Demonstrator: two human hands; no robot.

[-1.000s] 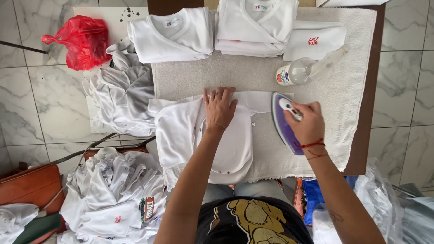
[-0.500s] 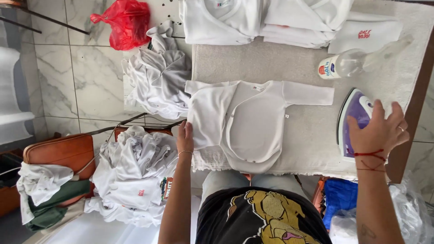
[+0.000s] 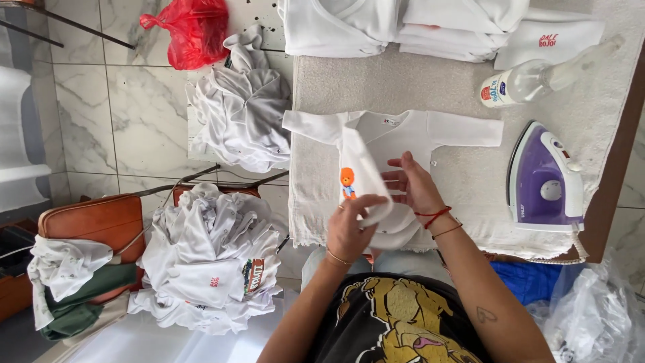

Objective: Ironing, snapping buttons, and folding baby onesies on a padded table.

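Note:
A small white long-sleeved baby shirt point(image 3: 430, 131) lies spread on the towel-covered ironing board point(image 3: 403, 81), sleeves out to both sides. My left hand point(image 3: 353, 228) pinches the shirt's left front flap, which bears an orange cartoon print point(image 3: 347, 181), and lifts it off the board. My right hand point(image 3: 413, 185) rests with fingers apart on the shirt's lower middle, pressing it flat. The purple and white iron point(image 3: 544, 181) lies on the board to the right, apart from both hands.
A clear spray bottle point(image 3: 537, 77) lies near the iron. Folded white garments point(image 3: 403, 23) are stacked at the board's far edge. Unfolded white clothes lie heaped on the left point(image 3: 245, 111) and lower left point(image 3: 208, 262). A red plastic bag point(image 3: 191, 30) sits far left.
My right hand let go of the iron and moved left onto the shirt. My left hand came back from the board's edge and picked up the front flap. The shirt now lies face up.

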